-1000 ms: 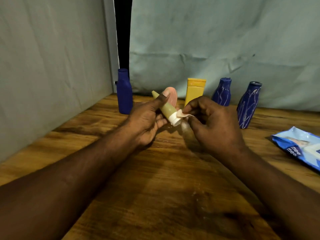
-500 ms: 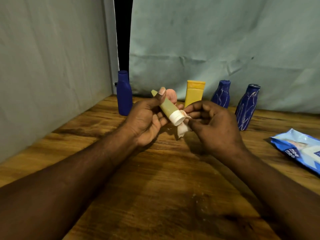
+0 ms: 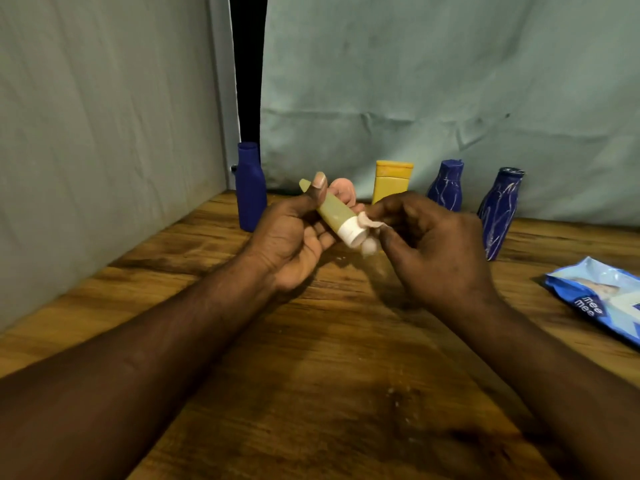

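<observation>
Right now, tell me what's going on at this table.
A person seems to be wiping a green tube clean. The left hand grips it, thumb along its body, with the white cap pointing toward the right hand. The right hand pinches a small wipe against the cap, over the wooden table. At the back stand a blue bottle, a yellow tube and two streaked bottles. A pack of wipes lies at the right.

I saw olive-yellow tube (image 3: 331,210), white cap (image 3: 352,231) on, tilted cap-down rightward, held aloft; crumpled pale wipe (image 3: 369,226) touching cap.
</observation>
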